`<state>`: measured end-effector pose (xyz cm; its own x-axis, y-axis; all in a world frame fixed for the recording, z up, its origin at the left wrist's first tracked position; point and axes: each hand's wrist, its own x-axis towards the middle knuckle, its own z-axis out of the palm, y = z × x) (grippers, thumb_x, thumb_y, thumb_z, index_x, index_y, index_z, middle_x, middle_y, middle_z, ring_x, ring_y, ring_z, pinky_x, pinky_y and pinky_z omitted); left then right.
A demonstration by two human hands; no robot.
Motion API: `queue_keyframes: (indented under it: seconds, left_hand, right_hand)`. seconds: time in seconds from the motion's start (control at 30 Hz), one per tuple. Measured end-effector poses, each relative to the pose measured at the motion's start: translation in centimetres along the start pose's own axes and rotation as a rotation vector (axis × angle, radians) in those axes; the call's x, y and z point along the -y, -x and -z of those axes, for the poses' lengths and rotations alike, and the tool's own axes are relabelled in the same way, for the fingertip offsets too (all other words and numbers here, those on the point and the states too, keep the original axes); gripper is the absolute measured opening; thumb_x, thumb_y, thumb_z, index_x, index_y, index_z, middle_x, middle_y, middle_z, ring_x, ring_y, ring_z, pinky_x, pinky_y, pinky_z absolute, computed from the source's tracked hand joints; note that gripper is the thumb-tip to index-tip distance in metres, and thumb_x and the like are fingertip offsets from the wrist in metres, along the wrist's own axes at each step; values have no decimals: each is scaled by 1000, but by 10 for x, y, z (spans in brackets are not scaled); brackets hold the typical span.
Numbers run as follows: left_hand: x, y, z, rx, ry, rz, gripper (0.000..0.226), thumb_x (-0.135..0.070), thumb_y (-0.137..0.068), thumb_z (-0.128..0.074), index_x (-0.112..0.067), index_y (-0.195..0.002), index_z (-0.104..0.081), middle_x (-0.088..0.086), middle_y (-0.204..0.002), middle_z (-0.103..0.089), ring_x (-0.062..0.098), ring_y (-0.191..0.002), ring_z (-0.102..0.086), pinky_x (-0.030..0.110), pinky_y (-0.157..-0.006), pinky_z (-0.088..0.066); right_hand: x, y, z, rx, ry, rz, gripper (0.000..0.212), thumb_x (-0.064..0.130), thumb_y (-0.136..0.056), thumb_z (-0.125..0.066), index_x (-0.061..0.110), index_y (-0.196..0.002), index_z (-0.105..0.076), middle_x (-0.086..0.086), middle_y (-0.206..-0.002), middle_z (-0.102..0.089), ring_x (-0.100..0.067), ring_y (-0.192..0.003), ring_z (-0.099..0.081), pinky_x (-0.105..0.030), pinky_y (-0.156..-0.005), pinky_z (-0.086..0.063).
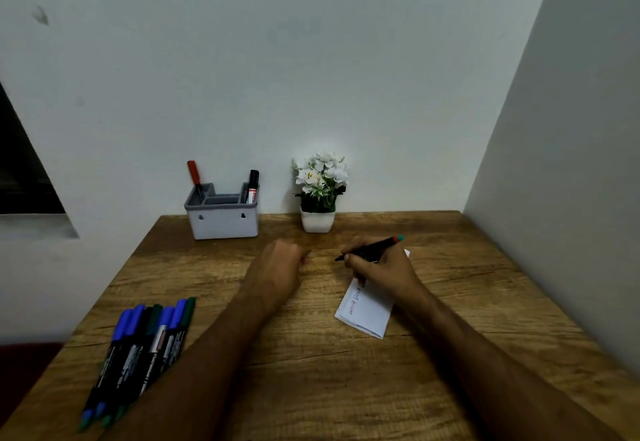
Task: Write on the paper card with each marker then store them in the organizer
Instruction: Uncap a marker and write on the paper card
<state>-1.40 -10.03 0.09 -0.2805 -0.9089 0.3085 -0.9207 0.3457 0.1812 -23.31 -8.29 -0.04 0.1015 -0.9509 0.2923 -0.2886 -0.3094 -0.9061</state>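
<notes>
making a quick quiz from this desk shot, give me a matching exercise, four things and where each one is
Things:
1. black marker
2. pile of markers
3. paper card
4. flower pot

Places:
A. lying at the table's near left corner
B. under the right hand
C. standing in the organizer
D. against the wall, right of the organizer

Pairs: 1-C, 2-A, 3-B, 4-D
</notes>
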Motion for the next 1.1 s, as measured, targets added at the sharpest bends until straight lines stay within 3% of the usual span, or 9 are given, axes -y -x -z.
queue_keyframes:
  seconds: [0.17,0.23,0.33,0.43,0.63,0.77,0.83,0.97,1.1]
  left_hand:
    - [-4,-1,2,-113,250,258,11,-14,-84,-66,-19,-85,-75,-4,-78,-70,7,-67,-63,24,-62,-56]
    - [-10,-3,10,-135,562,462,7,-8,-83,-71,-12,-87,-75,-2,-77,-71,6,-61,-66,18,-59,-56]
    - [-18,-4,22,-148,1284,822,5,4,-86,-68,3,-90,-71,15,-84,-72,25,-71,-74,38,-74,-63]
    - [-20,-2,25,-137,1609,955,6,10,-86,-63,8,-91,-67,19,-91,-71,26,-75,-73,33,-73,-62]
    - [-24,3,23,-99,1726,972,9,13,-87,-58,11,-91,-65,21,-92,-69,29,-81,-72,28,-66,-62]
    - [-30,5,23,-106,1735,943,11,14,-86,-58,13,-96,-64,24,-98,-67,33,-89,-70,29,-65,-62]
    - [-33,5,24,-107,1740,926,12,14,-87,-57,14,-96,-63,25,-97,-67,33,-84,-71,29,-64,-62]
    - [-41,6,26,-66,1782,883,13,17,-86,-53,15,-96,-62,24,-84,-69,27,-66,-72,31,-69,-62]
    - [-45,5,28,-116,1789,896,18,17,-85,-54,17,-101,-62,27,-93,-70,30,-76,-72,27,-61,-61]
  right_hand:
    - [7,7,-4,-23,-38,48,10,2,-91,-75,9,-96,-79,-10,-84,-77,-14,-66,-67,-30,-63,-55]
    - [11,10,-6,-24,-57,71,10,1,-91,-76,10,-93,-79,-7,-82,-77,-14,-63,-67,-29,-61,-55]
    - [19,13,-11,-20,-37,152,12,1,-92,-75,10,-95,-82,0,-80,-78,-13,-64,-70,-27,-58,-55]
    - [23,16,-14,-4,-19,209,16,2,-96,-70,9,-102,-82,-4,-83,-78,-24,-69,-73,-36,-62,-61]
    - [24,18,-18,6,-10,211,17,3,-97,-67,8,-105,-81,-8,-84,-78,-27,-71,-74,-32,-64,-62]
    - [21,17,-23,5,-18,224,14,2,-96,-69,8,-104,-80,-5,-84,-78,-27,-69,-75,-38,-63,-63]
    - [20,17,-25,-21,-79,199,6,2,-94,-73,7,-97,-73,-12,-81,-77,-32,-67,-74,-41,-61,-63]
    - [18,13,-28,-49,-95,232,12,6,-91,-80,4,-85,-69,-11,-77,-75,-32,-68,-73,-45,-62,-60]
    - [20,6,-28,-86,-125,270,20,0,-88,-80,2,-73,-67,-7,-66,-71,-14,-62,-67,-27,-58,-53]
